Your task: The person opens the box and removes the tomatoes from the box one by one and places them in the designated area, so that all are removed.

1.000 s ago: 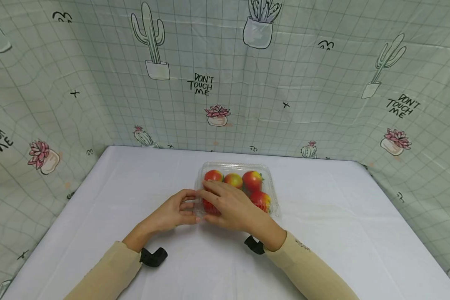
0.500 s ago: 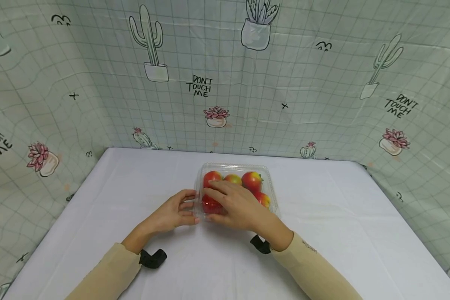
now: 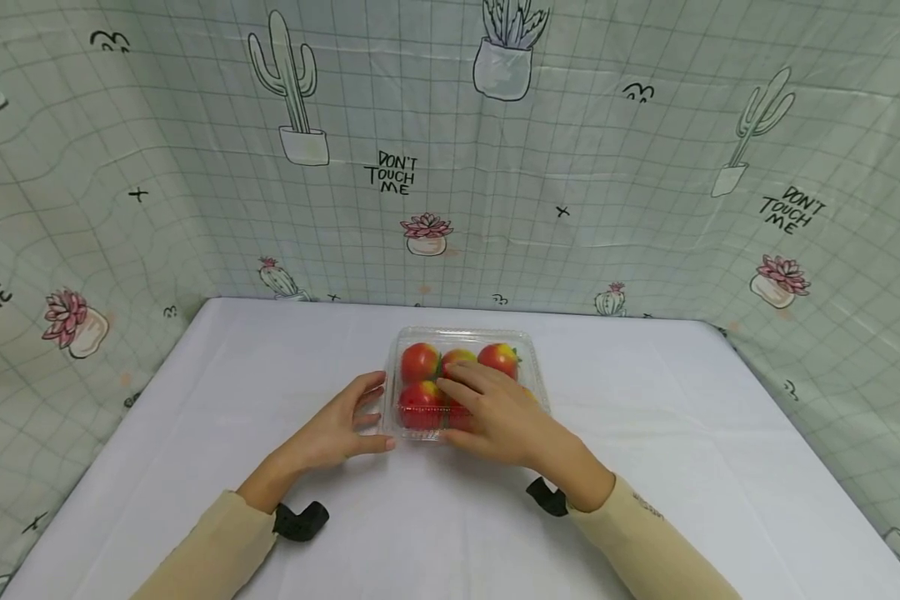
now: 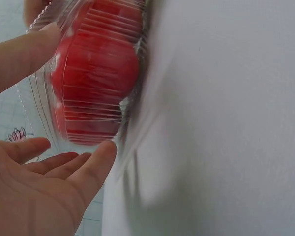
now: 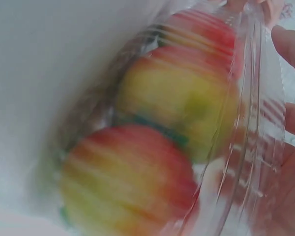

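A clear plastic clamshell box point(image 3: 461, 334) of red-and-yellow fruit point(image 3: 420, 362) sits closed on the table. My left hand point(image 3: 333, 432) stands at the box's left side, thumb and fingers spread apart. In the left wrist view its fingertips come close to the ridged wall, with red fruit point(image 4: 96, 66) behind the plastic. Across the front right of the lid lies my right hand point(image 3: 506, 421), fingers extended and covering part of the fruit. The right wrist view shows yellow-red fruit point(image 5: 130, 182) and the lid's rim point(image 5: 246, 157), with the right hand point(image 5: 290, 191) beyond.
White cloth covers the table point(image 3: 645, 433). A hanging cloth point(image 3: 450, 125) printed with cacti and grid lines encloses the back and sides. Each wrist carries a black mount, the left mount point(image 3: 302, 522) and the right mount point(image 3: 547, 497).
My right hand has slid rightward over the lid, uncovering the fruit on the left side. My left hand has spread wider beside the box. The head view has shifted slightly.
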`<act>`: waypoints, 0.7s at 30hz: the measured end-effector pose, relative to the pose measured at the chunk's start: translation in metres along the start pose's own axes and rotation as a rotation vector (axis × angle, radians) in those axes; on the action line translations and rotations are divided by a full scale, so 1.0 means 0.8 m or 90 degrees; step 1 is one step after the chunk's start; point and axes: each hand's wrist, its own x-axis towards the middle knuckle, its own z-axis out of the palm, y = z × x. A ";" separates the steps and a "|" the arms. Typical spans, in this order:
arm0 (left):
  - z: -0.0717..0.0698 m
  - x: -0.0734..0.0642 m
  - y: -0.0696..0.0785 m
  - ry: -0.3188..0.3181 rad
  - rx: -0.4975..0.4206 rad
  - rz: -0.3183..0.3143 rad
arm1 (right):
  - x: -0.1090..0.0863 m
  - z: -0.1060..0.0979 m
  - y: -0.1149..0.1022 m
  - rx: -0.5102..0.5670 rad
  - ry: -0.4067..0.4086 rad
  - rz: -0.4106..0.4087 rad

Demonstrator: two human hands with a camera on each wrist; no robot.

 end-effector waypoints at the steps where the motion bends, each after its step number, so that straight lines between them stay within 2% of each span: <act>1: 0.000 0.000 0.001 0.004 0.018 0.007 | -0.003 -0.001 0.002 -0.001 -0.002 0.004; 9: 0.003 -0.006 0.017 0.071 0.253 0.040 | -0.024 -0.005 0.014 0.001 -0.001 0.037; 13: 0.007 -0.005 0.025 0.081 0.302 0.067 | -0.035 -0.008 0.020 -0.003 0.019 0.036; 16: 0.012 -0.004 0.029 0.084 0.327 0.115 | -0.043 -0.009 0.023 -0.004 0.027 0.037; 21: 0.020 0.004 0.036 0.092 0.407 0.202 | -0.055 -0.009 0.028 -0.003 0.039 0.045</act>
